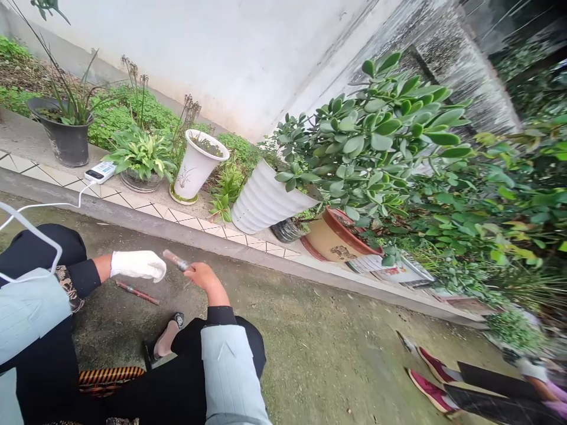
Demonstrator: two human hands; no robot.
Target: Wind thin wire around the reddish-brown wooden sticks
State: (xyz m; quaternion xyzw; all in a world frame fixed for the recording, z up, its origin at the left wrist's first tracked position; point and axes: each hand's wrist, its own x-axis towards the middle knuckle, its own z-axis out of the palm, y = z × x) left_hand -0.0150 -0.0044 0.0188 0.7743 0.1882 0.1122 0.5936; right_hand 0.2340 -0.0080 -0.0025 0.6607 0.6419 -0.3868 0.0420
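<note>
My right hand is bare and closed around the near end of a short brownish rod. The rod has a pale, blurred far end, which points left toward the other hand. My left hand wears a white glove. Its fingers are curled and pressed together close to the rod's far end, with a small gap between. The glove hides whatever those fingers may hold. Below that hand, a similar reddish-brown rod with a banded section lies on the ground.
A tiled ledge carries a black pot, a white pot, a ribbed white planter and a tan pot. A white power bank with a cable rests there. Another person's red shoes are at right.
</note>
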